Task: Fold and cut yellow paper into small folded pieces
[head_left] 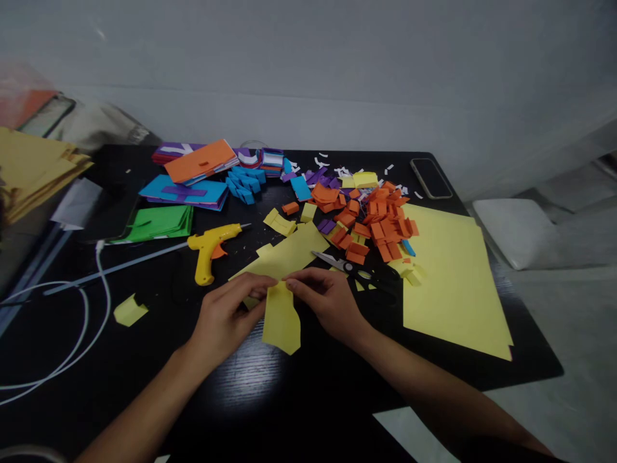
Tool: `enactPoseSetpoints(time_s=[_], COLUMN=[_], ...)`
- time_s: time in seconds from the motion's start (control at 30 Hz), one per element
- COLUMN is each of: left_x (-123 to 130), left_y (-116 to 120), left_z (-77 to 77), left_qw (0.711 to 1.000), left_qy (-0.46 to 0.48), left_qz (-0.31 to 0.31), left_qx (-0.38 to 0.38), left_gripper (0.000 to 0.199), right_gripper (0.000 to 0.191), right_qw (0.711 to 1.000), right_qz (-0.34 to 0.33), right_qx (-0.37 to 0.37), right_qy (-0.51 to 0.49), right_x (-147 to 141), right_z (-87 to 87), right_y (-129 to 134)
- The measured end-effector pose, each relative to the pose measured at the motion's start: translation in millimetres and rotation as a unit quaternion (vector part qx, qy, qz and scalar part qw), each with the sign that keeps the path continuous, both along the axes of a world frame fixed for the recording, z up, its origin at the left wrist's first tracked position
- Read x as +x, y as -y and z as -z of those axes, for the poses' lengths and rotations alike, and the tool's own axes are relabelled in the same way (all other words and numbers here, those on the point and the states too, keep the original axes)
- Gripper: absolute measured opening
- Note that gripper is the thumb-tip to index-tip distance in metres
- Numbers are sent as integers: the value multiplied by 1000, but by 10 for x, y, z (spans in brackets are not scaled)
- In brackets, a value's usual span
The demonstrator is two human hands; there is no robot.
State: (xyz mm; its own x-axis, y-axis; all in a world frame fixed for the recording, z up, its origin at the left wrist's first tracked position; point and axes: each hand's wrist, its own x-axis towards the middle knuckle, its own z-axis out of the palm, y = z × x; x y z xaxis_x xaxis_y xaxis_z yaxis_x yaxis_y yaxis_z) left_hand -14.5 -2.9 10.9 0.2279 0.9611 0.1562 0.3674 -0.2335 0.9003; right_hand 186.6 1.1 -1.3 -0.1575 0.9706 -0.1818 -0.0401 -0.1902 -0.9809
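Note:
A piece of yellow paper (282, 321) hangs between my two hands above the front of the black table. My left hand (229, 315) pinches its upper left edge, and my right hand (328, 299) pinches the upper right edge. The lower edge of the piece is uneven. Just behind my fingers lies a larger cut yellow sheet (289, 254). Scissors (347, 265) rest beyond my right hand, their black handles partly lost against the dark tabletop. To the left, a yellow glue gun (207, 251) lies on its side with a glue stick in its back end.
Folded orange paper pieces (385, 222) are heaped at the centre right. Large yellow sheets (448, 283) and a phone (430, 178) lie to the right. Folded blue (183, 191) and green paper (161, 222) sit at the back left. A white cable (108, 302) loops along the left.

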Motion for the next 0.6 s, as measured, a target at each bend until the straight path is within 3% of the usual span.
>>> enactPoseSetpoints(time_s=[0.3,0.6], left_x=[-36,-30], left_y=[-6,-29], left_z=[9,-20], left_qw=[994,995], left_qy=[-39,-38], left_qz=[59,67], left_qx=[83,67], left_gripper=[24,20], right_gripper=[16,17], right_qw=[1000,998], right_qz=[3,-40], right_qx=[-7,-43], right_qy=[-20,-37], right_x=[-5,24], right_z=[10,21], right_y=[-4,-37])
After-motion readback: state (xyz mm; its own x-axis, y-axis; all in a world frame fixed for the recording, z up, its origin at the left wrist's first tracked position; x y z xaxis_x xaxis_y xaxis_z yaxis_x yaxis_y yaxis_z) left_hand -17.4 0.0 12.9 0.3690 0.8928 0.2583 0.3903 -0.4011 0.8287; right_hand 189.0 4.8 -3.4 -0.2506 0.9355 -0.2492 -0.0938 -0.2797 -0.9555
